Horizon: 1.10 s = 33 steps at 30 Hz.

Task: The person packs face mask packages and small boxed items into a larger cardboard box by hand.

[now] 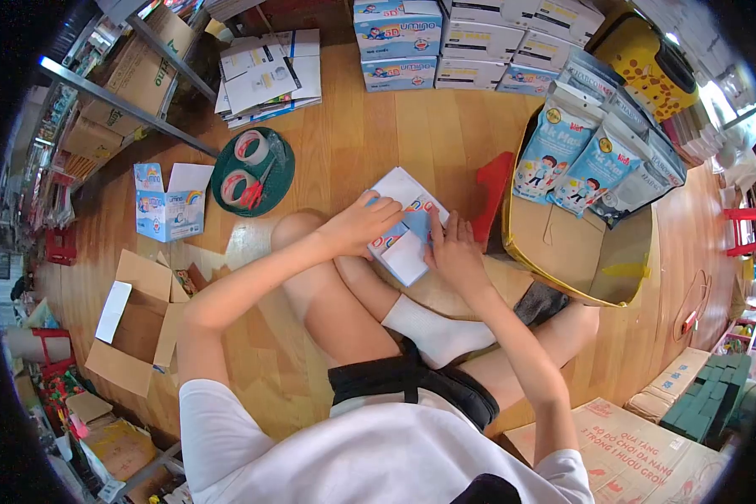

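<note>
A small white and blue carton (405, 256) with printed letters lies between my hands, above my crossed legs. My left hand (374, 220) is closed at its upper left side, with bent fingers pressed on the flaps. At the right edge, my right hand (455, 250) rests with its fingers spread against the carton. The underside of the carton and the ends of some fingers are hidden. To the left, a green round tray (279, 198) holds tape rolls and red-handled scissors (252, 195). An open blue and white box (170, 206) stands left of the tray.
A yellow-edged open carton (575, 244) at the right holds blue mask packs (601, 168). Stacked boxes (479, 42) stand at the back, beside flattened cartons (265, 71). An open brown box (139, 328) sits at the left. Behind my right hand is a red object (489, 195).
</note>
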{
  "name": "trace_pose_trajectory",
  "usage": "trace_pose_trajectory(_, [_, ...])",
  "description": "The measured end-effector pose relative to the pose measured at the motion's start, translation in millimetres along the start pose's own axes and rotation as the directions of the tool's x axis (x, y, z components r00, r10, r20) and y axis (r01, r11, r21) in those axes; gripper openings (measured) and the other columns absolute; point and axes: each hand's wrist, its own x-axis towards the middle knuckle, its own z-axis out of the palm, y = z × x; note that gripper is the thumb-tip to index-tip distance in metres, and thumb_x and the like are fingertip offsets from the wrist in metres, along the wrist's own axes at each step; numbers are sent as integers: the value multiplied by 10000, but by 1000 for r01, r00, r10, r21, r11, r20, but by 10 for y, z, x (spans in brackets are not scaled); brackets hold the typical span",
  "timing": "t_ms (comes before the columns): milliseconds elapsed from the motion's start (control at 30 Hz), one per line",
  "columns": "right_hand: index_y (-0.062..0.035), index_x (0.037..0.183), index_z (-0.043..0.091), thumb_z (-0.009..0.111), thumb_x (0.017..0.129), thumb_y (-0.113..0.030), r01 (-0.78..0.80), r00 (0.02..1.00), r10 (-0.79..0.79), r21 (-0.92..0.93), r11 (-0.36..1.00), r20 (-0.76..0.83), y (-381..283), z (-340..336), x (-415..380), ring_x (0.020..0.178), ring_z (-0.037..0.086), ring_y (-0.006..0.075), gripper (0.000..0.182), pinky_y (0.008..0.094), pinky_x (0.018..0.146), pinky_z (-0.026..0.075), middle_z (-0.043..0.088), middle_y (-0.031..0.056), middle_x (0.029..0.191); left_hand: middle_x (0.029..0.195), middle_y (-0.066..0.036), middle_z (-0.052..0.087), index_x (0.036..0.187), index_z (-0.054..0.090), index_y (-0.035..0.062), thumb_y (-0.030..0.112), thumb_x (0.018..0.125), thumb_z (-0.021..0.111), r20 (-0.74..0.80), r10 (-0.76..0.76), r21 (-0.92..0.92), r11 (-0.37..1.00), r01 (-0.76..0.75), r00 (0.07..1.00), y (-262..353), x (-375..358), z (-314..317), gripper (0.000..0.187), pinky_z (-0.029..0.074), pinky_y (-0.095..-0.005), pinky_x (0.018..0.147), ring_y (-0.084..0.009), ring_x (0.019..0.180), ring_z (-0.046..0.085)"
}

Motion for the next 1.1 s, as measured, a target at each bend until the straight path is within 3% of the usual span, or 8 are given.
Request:
trace_pose_trajectory(200, [23,1354,448,565,861,-260,100,993,-93,111,989,-69,-3,1,177,812,663,465,581,470,665,571,596,391,1038,1181,-89,512,1188,492,49,269,504,847,-78,-56,187,980,70,995,130,-283,-105,802,316,-430,1052,-242,1178,471])
trace_pose_trajectory(400, [2,1134,562,534,905,-215,-149,985,101,387,910,142,-43,-309,408,759,678,364,317,501,603,535,620,323,793,1136,-94,511,1100,497,51,182,637,742,-304,-172,104,972,212,937,221,-599,113,540,356,-457,1044,-277,1127,479])
trace_pose_trajectory(500, [7,1047,570,497,937,-216,-416,907,378,555,721,188,100,-332,518,734,664,376,259,490,617,522,612,294,737,1108,-102,518,1077,506,54,174,682,707,-464,-147,166,954,248,873,187,-800,248,460,378,-442,1021,-293,1097,489])
trace_pose_trajectory(600, [24,1025,584,476,952,-203,-374,841,524,844,384,134,220,-141,576,708,643,407,262,484,647,509,630,256,743,1118,-97,535,1079,529,75,177,699,684,-360,-139,128,972,196,922,296,-953,231,423,379,-439,1003,-281,1091,501])
trace_pose_trajectory(700, [49,1023,604,491,929,-117,-382,811,584,788,483,36,289,-53,651,834,639,396,222,448,752,501,651,252,911,1136,-91,546,1095,550,88,219,765,672,-154,-21,89,995,35,988,437,-1097,238,375,380,-442,979,-272,1090,508])
trace_pose_trajectory(800, [61,1052,623,530,863,-14,-223,858,474,685,694,-201,331,6,735,1037,580,382,223,430,877,462,599,259,1142,1174,-89,550,1133,552,82,263,847,647,-118,-213,-193,963,188,970,601,-1122,183,351,380,-447,966,-263,1096,517])
trace_pose_trajectory(1000, [-6,1200,588,558,800,50,-406,885,433,171,898,-171,160,149,856,1239,467,410,404,593,1043,343,520,230,1279,1193,-137,553,1169,519,40,212,929,584,-88,-510,-392,807,441,856,604,-910,275,303,395,-423,952,-324,1121,509])
trace_pose_trajectory(1100, [-41,1231,575,591,822,12,-179,904,321,433,884,-283,8,-107,784,1276,431,416,413,678,1045,280,482,211,1346,1336,-179,483,1226,478,9,119,924,561,-63,-587,-606,665,437,807,577,-766,220,332,394,-459,993,-373,1212,474])
